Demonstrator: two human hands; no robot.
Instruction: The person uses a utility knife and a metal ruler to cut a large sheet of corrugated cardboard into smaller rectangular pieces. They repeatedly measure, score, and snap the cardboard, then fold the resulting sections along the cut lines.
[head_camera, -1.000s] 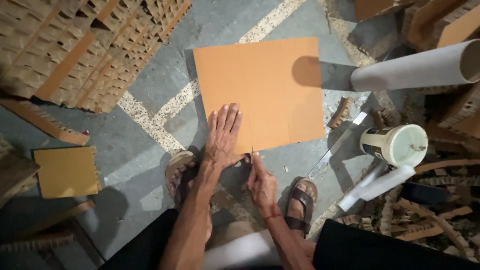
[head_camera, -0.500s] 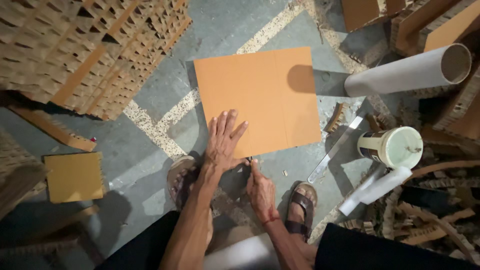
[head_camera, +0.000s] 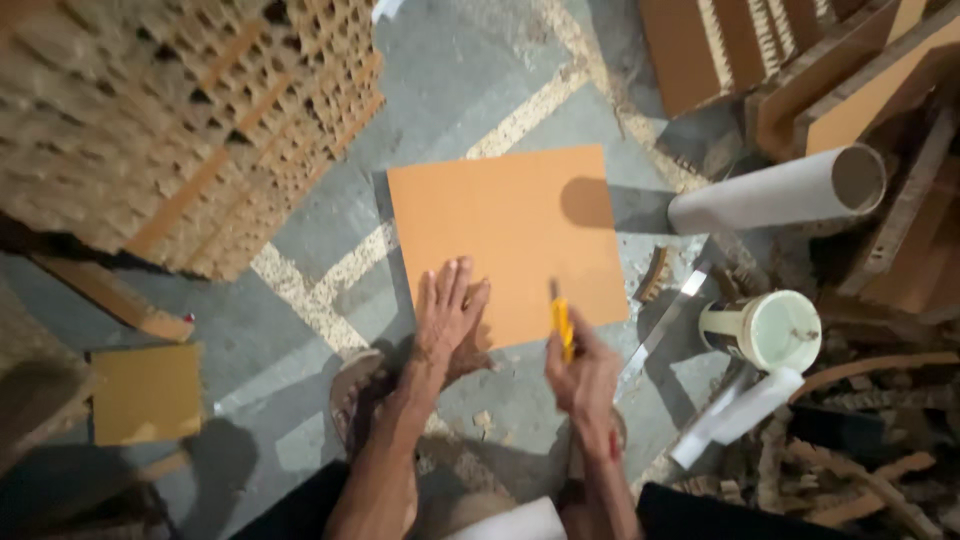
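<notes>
One orange cardboard sheet (head_camera: 505, 235) lies flat on the grey floor (head_camera: 470, 90), near its middle; a pale cardboard tube (head_camera: 770, 190) rests beyond the sheet's right edge; the left hand (head_camera: 450, 315) presses open on the sheet's near edge; the right hand (head_camera: 583, 375) is closed around a yellow knife (head_camera: 563, 325).

Dim, warm light from above; a round head shadow falls on the orange cardboard sheet (head_camera: 505, 235). Strong motion blur on the honeycomb stack (head_camera: 170, 120) at left, edges soft, lower corners near black.
</notes>
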